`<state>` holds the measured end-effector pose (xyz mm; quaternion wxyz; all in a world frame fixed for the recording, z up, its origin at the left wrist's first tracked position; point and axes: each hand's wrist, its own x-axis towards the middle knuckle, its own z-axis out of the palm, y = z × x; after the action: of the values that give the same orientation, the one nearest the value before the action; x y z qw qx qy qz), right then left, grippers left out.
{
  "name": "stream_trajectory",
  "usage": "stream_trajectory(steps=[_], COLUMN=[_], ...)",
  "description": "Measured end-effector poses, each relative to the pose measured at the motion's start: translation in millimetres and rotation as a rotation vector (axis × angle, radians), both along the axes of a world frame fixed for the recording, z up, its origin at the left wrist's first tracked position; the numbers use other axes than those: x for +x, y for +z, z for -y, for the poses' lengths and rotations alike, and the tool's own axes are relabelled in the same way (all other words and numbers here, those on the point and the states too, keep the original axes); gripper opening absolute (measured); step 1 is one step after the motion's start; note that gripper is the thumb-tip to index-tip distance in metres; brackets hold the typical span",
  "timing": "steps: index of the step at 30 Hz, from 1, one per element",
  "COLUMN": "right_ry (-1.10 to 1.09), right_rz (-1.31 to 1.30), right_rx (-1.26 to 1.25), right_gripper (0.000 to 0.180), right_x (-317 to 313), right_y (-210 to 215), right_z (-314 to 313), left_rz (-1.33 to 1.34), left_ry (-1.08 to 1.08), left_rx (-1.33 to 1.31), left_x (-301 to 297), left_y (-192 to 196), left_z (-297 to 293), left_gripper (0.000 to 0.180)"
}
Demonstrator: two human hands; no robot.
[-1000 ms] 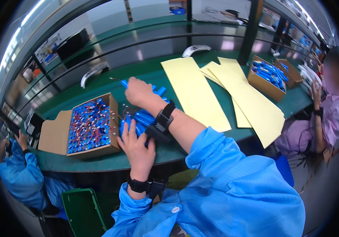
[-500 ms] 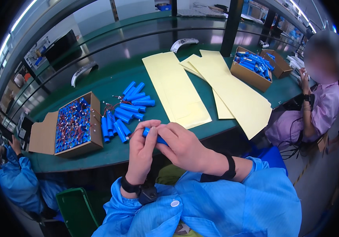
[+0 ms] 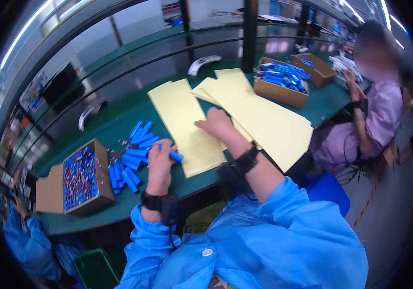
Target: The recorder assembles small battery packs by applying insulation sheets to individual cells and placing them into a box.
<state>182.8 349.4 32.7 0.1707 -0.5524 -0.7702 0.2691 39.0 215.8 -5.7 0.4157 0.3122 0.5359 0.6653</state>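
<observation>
In my left hand (image 3: 160, 166) is a blue cylindrical battery (image 3: 176, 156), gripped between thumb and fingers, one end sticking out to the right. My right hand (image 3: 217, 126) reaches over the pale yellow sheets (image 3: 168, 103), fingers bent and close together at the left sheet's right edge. Whatever may lie between those fingertips is hidden. Just left of my left hand, several loose blue batteries (image 3: 130, 179) with thin wires lie on the green table (image 3: 120, 118).
An open cardboard box (image 3: 101, 178) packed with wired batteries stands at left. Another box (image 3: 281, 94) of blue batteries is at the back right, beside a smaller carton (image 3: 319, 72). A curved white part (image 3: 204, 63) lies farther back. Co-workers sit at both sides.
My hands have separated. The right one has left the battery and moved up and right onto the yellow sheets; the left keeps the battery, lower and further left. The whole view has shifted.
</observation>
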Motion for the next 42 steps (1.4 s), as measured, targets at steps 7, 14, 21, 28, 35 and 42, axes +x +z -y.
stream_trajectory(steps=[7, 14, 21, 28, 35, 42], right_ry=[0.024, 0.132, 0.304, 0.244, 0.03, 0.175], right_rz=[-0.2, 0.16, -0.861, -0.816, -0.171, -0.808], right_rx=[-0.128, 0.145, -0.401, 0.086, 0.029, 0.197], right_gripper=[0.049, 0.05, 0.027, 0.019, 0.011, 0.012], right_x=[-2.1, -28.1, 0.9, 55.9, 188.7, 194.2], right_y=[-11.3, -23.7, -11.3, 77.3, 48.1, 51.2], right_z=[-14.6, -8.5, 0.9, 31.8, -46.6, -3.4], left_rz=[0.076, -0.26, -0.267, 0.029, 0.129, 0.006], left_ry=[0.049, 0.057, 0.072, 0.177, -0.122, -0.24], left_rx=[-0.024, -0.044, 0.087, 0.142, 0.068, -0.055], left_x=[16.8, 0.8, 4.3, 11.3, 23.2, 41.7], left_y=[4.5, -15.6, -42.6, 1.6, 2.5, 13.9], left_z=[14.1, 10.6, -13.7, 39.6, 50.7, 55.3], left_gripper=[0.024, 0.024, 0.021, 0.029, 0.023, 0.022])
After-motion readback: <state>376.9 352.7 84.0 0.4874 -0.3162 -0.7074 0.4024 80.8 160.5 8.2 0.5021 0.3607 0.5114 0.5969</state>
